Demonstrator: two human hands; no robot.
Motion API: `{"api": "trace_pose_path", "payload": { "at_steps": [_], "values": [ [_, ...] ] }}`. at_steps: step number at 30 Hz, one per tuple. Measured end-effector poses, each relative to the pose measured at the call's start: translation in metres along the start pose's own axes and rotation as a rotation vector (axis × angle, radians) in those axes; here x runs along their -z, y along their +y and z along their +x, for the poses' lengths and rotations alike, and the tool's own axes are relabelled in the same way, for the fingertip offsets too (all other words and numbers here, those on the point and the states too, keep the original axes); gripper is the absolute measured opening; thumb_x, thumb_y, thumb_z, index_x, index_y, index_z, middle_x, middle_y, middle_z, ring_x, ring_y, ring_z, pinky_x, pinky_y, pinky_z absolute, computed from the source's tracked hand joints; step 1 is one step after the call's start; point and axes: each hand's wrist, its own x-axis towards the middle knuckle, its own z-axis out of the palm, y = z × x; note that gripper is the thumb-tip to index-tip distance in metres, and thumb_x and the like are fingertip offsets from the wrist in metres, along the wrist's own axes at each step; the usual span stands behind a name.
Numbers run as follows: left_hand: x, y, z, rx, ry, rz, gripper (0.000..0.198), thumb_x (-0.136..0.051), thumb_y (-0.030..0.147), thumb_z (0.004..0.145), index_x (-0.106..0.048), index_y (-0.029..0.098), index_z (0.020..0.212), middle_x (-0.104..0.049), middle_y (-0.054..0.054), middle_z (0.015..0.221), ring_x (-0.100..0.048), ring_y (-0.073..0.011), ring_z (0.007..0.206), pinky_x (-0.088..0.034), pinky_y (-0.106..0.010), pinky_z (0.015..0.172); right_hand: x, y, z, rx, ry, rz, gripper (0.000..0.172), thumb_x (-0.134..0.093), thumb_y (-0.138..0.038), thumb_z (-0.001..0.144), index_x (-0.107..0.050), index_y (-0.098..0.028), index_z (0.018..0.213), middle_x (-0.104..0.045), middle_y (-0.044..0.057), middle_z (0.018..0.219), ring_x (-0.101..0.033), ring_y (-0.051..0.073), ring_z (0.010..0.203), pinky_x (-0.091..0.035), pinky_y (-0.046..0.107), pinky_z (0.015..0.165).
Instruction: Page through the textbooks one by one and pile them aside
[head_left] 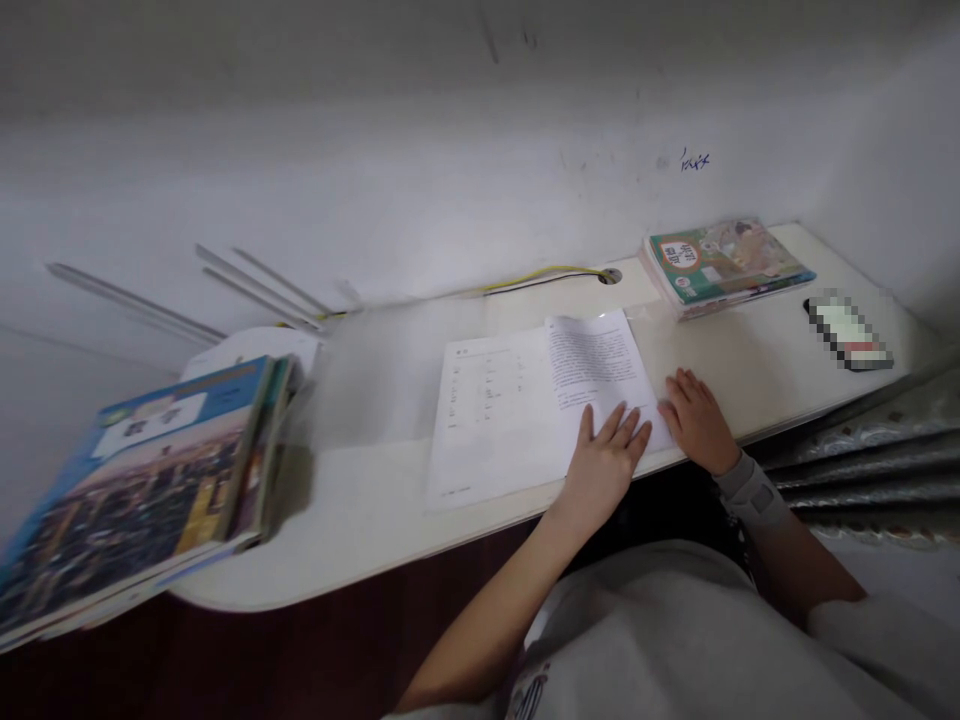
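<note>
Two printed sheets lie on the white desk (360,520) in front of me. A folded-looking text sheet (592,350) overlaps the right part of a wider printed sheet (487,440). My left hand (606,462) rests flat on the lower part of the text sheet, fingers spread. Beside that sheet's lower right edge, my right hand (696,418) lies on the desk with its fingers stretched out. Its fingertips are close to the paper; whether they touch it I cannot tell. A grey band (752,490) wraps the right wrist. Neither hand grips anything.
A stack of books (165,450) stands at the desk's left end. More books (727,260) lie at the back right, near a phone (847,335). A yellow cable (540,274) runs along the wall into a round hole. Patterned fabric (885,460) hangs at the right.
</note>
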Motion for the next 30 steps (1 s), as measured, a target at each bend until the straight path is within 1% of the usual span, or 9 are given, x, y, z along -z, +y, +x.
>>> {"api": "trace_pose_path", "payload": {
  "at_steps": [13,16,19,20,21,23,25,27,30],
  "values": [
    [0.006,0.019,0.011,0.006,-0.07,-0.042,0.039,-0.032,0.018,0.097,-0.054,0.019,0.129,-0.053,-0.01,0.137,-0.046,-0.0282,0.129,-0.03,-0.063,0.105,0.001,0.002,0.003,0.012,-0.054,-0.066,0.055,-0.039,-0.043,0.094,-0.044,-0.006,0.135,-0.045,0.026,0.139,-0.037,0.034,0.133,-0.033,0.05,0.104],
    [0.013,0.007,0.013,-0.076,-0.133,-0.105,0.036,-0.035,0.021,0.097,-0.055,0.021,0.127,-0.055,-0.008,0.136,-0.047,-0.0271,0.128,-0.03,-0.059,0.106,0.005,0.0,0.004,0.039,-0.085,-0.121,0.055,-0.044,-0.041,0.093,-0.044,-0.009,0.137,-0.043,0.026,0.141,-0.038,0.035,0.132,-0.033,0.048,0.103],
    [0.02,-0.024,0.037,-0.204,-0.215,-0.248,0.036,-0.036,0.033,0.097,-0.053,0.023,0.127,-0.057,-0.006,0.134,-0.051,-0.0205,0.123,-0.038,-0.044,0.104,0.008,-0.002,0.005,0.054,-0.1,-0.158,0.049,-0.046,-0.038,0.093,-0.049,-0.015,0.135,-0.042,0.023,0.142,-0.039,0.035,0.132,-0.033,0.048,0.103],
    [0.021,-0.037,0.05,-0.183,-0.21,-0.269,0.037,-0.033,0.033,0.098,-0.052,0.022,0.128,-0.055,-0.007,0.135,-0.051,-0.0188,0.123,-0.038,-0.04,0.104,0.009,-0.003,0.005,0.055,-0.1,-0.166,0.047,-0.046,-0.038,0.093,-0.051,-0.016,0.134,-0.043,0.022,0.142,-0.039,0.035,0.132,-0.033,0.048,0.103],
    [0.021,-0.05,0.067,-0.083,-0.176,-0.243,0.038,-0.031,0.03,0.098,-0.051,0.019,0.129,-0.052,-0.009,0.137,-0.048,-0.0202,0.125,-0.036,-0.041,0.105,0.01,-0.003,0.005,0.054,-0.097,-0.172,0.046,-0.046,-0.039,0.093,-0.052,-0.016,0.133,-0.043,0.022,0.142,-0.039,0.036,0.132,-0.033,0.047,0.103],
    [0.017,-0.073,0.102,0.193,-0.121,-0.2,0.038,-0.032,0.023,0.097,-0.05,0.016,0.129,-0.048,-0.014,0.14,-0.043,-0.0244,0.13,-0.032,-0.046,0.106,0.01,-0.004,0.004,0.053,-0.09,-0.176,0.047,-0.045,-0.04,0.093,-0.053,-0.016,0.132,-0.043,0.023,0.142,-0.039,0.036,0.132,-0.034,0.047,0.103],
    [0.011,-0.092,0.134,0.407,-0.146,-0.255,0.035,-0.034,0.02,0.094,-0.055,0.016,0.122,-0.055,-0.015,0.131,-0.051,-0.0247,0.121,-0.038,-0.043,0.101,0.009,-0.004,0.004,0.052,-0.085,-0.165,0.047,-0.045,-0.041,0.093,-0.053,-0.016,0.132,-0.043,0.023,0.142,-0.038,0.036,0.132,-0.033,0.047,0.103],
    [0.005,-0.107,0.157,0.505,-0.164,-0.286,0.033,-0.036,0.022,0.093,-0.06,0.015,0.115,-0.058,-0.015,0.123,-0.057,-0.0248,0.112,-0.044,-0.04,0.094,0.008,-0.004,0.003,0.048,-0.079,-0.143,0.047,-0.045,-0.041,0.094,-0.053,-0.016,0.133,-0.043,0.022,0.143,-0.037,0.035,0.133,-0.033,0.048,0.104],
    [0.0,-0.121,0.176,0.549,-0.181,-0.318,0.03,-0.043,0.029,0.091,-0.063,0.017,0.11,-0.063,-0.012,0.117,-0.059,-0.023,0.105,-0.046,-0.035,0.089,0.007,-0.004,0.003,0.047,-0.064,-0.116,0.047,-0.045,-0.041,0.093,-0.053,-0.016,0.132,-0.042,0.022,0.143,-0.037,0.035,0.134,-0.033,0.049,0.104]
  ]
}}
